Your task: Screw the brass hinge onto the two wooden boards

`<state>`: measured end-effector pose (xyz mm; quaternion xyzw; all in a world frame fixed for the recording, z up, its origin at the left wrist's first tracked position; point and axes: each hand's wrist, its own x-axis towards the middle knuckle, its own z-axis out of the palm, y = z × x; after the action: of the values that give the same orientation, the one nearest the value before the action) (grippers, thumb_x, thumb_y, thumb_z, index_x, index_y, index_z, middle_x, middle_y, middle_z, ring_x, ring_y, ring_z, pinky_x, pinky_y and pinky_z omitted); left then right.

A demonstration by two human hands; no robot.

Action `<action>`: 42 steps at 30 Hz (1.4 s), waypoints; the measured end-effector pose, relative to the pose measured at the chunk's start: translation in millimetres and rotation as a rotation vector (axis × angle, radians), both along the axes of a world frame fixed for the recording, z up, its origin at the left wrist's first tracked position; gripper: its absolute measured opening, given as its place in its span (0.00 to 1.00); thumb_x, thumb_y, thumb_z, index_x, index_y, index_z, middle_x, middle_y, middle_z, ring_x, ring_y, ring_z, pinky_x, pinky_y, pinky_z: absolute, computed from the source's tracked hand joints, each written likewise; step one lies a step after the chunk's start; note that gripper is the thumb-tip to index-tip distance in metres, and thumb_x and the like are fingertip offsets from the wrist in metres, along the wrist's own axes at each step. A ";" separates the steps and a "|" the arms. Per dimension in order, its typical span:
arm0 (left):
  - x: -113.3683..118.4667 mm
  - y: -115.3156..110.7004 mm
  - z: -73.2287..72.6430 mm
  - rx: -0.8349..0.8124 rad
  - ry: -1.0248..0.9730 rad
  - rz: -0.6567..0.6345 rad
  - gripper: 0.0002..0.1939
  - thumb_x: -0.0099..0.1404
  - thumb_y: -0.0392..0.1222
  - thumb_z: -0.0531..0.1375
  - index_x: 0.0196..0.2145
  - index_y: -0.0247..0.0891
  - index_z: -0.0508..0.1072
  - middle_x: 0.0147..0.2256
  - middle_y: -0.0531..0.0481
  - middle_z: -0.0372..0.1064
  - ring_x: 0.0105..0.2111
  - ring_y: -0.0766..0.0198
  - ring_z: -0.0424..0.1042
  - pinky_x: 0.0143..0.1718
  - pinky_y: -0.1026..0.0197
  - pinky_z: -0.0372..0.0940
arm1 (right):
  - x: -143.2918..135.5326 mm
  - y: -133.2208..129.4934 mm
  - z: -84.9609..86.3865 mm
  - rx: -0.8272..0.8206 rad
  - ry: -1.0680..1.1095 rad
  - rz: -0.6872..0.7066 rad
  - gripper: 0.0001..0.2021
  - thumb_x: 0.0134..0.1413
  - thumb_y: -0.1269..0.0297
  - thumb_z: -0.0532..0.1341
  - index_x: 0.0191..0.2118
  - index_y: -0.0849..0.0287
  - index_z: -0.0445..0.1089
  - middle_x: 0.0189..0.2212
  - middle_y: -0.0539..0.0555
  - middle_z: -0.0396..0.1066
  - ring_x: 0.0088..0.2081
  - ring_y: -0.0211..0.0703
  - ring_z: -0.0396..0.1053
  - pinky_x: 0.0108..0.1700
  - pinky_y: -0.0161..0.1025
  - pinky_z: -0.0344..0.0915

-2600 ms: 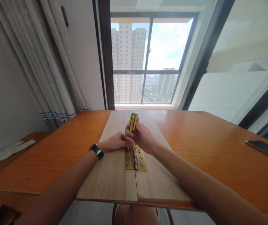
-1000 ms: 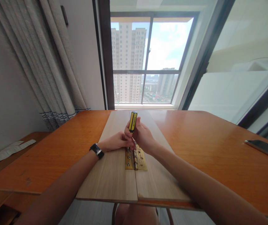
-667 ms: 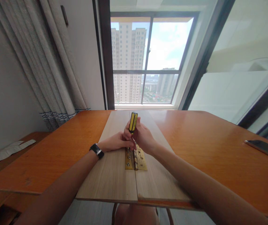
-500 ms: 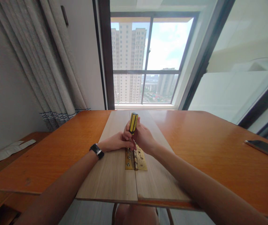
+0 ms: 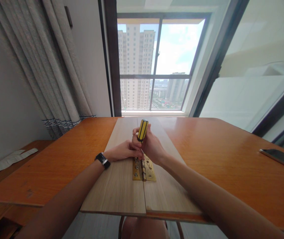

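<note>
My right hand (image 5: 153, 146) is closed round the yellow and black handle of a screwdriver (image 5: 143, 130), which leans slightly to the right with its shaft pointing down. Close against the shaft's lower end, my left hand (image 5: 125, 151) is pinched, its thumb stretched towards the tip. What those fingers hold is hidden, as is the screwdriver's tip. Under both hands lies a brass hinge (image 5: 138, 176), opened flat, with its barrel along the seam of two pale wooden boards (image 5: 117, 196). Several screws sit in the left leaf; the hinge's far end is covered by my fingers.
The boards lie on an orange-brown wooden table (image 5: 218, 159). A phone (image 5: 282, 158) rests near its right edge. Pale strips (image 5: 12, 160) lie on a lower surface at left, below a grey curtain (image 5: 57, 73). A window (image 5: 156, 66) stands beyond the table.
The screwdriver handle has turned and tipped slightly to the right, and my right fingers have shifted on it. My left hand and the hinge stay in place.
</note>
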<state>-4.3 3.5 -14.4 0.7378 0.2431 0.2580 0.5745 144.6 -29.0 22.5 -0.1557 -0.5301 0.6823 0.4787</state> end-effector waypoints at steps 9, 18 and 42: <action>1.0 1.0 -0.8 -0.008 -0.002 -0.003 0.13 0.56 0.48 0.68 0.29 0.33 0.79 0.29 0.50 0.75 0.32 0.64 0.72 0.41 0.61 0.66 | 0.9 3.5 -4.9 0.038 0.000 0.028 0.26 0.51 0.33 0.57 0.34 0.54 0.58 0.19 0.42 0.58 0.15 0.34 0.55 0.09 0.31 0.53; 1.3 -1.2 -0.3 -0.030 -0.027 0.007 0.14 0.54 0.49 0.70 0.28 0.34 0.79 0.29 0.49 0.76 0.32 0.64 0.72 0.41 0.61 0.67 | 1.7 7.7 -9.5 0.090 -0.028 0.006 0.26 0.51 0.33 0.57 0.34 0.55 0.59 0.20 0.43 0.59 0.14 0.34 0.57 0.08 0.30 0.53; 1.4 -1.2 0.5 -0.050 -0.042 -0.029 0.14 0.54 0.48 0.70 0.28 0.33 0.78 0.29 0.51 0.75 0.31 0.67 0.71 0.41 0.63 0.66 | -1.1 5.4 -7.5 0.123 -0.011 0.014 0.28 0.53 0.33 0.54 0.31 0.57 0.63 0.18 0.44 0.58 0.16 0.35 0.59 0.09 0.29 0.54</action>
<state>-2.9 2.3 -13.8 0.7212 0.2264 0.2589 0.6014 143.5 -23.6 15.1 -0.1262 -0.5746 0.6510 0.4797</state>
